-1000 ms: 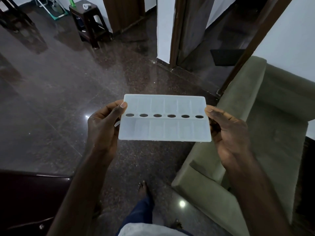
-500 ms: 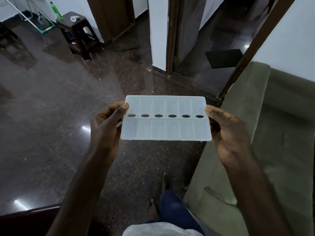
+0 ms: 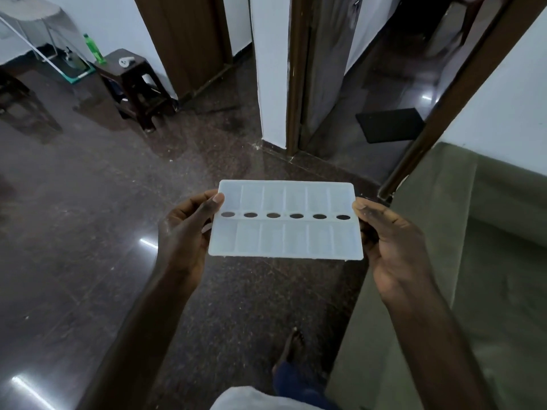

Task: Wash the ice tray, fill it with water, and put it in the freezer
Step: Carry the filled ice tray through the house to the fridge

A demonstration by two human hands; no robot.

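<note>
- Right now my left hand point(image 3: 183, 232) and right hand point(image 3: 393, 241) each pinch a short end of the translucent white rectangular plastic ice tray point(image 3: 284, 241), thumbs on top and fingers curled beneath. It hangs level between them, out in front of me.
- I judge the job is only at its start: the wells look empty and no sink shows, so the step in hand is carrying the tray to water.
- To carry it well I would keep both ends gripped and the tray flat. I would also mind the glossy dark speckled stone floor point(image 3: 88, 232) below my hands, which looks slippery, and the olive fabric sofa point(image 3: 488, 276) beside my right hand.
- The tray looks thin, frosted and probably a little flexible, with two rows of six oblong wells and six oval holes along its middle ridge.
</note>
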